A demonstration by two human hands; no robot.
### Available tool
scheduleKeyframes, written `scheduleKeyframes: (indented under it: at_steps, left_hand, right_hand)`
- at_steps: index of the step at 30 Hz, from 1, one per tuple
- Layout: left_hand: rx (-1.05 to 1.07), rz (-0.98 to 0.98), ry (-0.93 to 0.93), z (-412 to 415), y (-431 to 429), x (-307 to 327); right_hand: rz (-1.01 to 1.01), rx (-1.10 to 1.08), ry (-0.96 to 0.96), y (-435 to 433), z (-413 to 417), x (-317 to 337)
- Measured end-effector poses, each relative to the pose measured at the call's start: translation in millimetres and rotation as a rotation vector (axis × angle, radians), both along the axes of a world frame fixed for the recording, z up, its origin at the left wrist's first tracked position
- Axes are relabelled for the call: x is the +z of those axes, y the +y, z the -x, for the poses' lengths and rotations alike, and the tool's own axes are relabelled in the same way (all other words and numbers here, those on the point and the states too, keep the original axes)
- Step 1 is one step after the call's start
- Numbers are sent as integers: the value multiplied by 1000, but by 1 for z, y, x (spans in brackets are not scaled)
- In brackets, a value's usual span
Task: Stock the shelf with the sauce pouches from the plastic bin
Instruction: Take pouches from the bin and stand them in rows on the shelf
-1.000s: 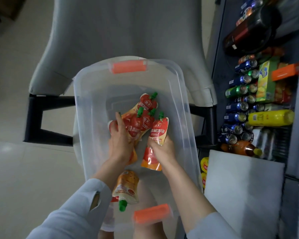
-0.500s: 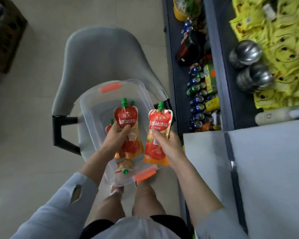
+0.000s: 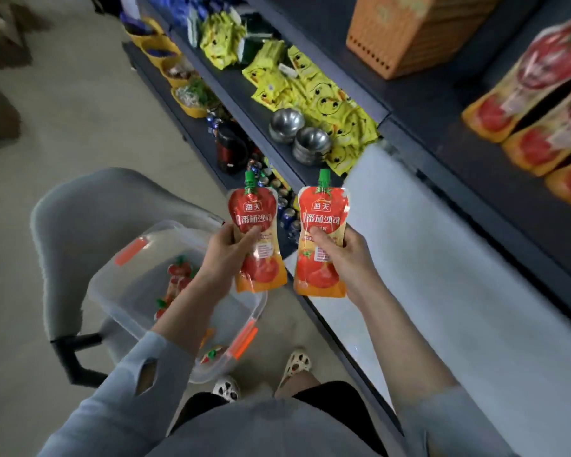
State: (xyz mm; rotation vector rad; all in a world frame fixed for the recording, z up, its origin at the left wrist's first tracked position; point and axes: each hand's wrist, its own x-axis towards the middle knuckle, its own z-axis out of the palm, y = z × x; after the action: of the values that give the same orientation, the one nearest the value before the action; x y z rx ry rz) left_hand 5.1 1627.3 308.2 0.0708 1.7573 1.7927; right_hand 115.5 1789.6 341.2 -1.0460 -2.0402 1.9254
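My left hand [image 3: 226, 255] grips a red and orange sauce pouch [image 3: 257, 225] with a green cap, held upright. My right hand [image 3: 346, 255] grips a second sauce pouch [image 3: 322, 209] the same way, just to the right of the first. Both pouches are above the floor between the clear plastic bin [image 3: 119, 291] and the dark shelf [image 3: 475, 206]. The bin sits on a grey chair [image 3: 80, 212] at lower left, with several more pouches [image 3: 178, 275] lying inside. More of the same pouches [image 3: 538, 94] lie in a row on the upper shelf at right.
The shelving runs diagonally along the right. It carries yellow snack packets [image 3: 310, 90], steel bowls [image 3: 297, 133], an orange crate [image 3: 409, 31], drink cans [image 3: 287, 209] low down and a pale bare shelf board [image 3: 442, 275]. My feet in sandals [image 3: 297, 361] stand beside the bin.
Both hands lifted a pouch each out of the bin and carried them up and to the right, toward the shelf. My view rose from the bin to the shelving.
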Motion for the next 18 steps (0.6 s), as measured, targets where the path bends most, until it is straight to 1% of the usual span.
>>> scheduleKeyframes:
  at_steps: [10,15,18]
  left_hand:
    - [-357,-136,201,-66,131,77]
    - [-466,-187,287,-120,205,108]
    - [-558,-249,305,-158,243,125]
  right_hand:
    - [-100,-388,216,77,-117,77]
    - [-243,-555,291,127,-190,111]
    - [-320,-632,318,157,-234,125]
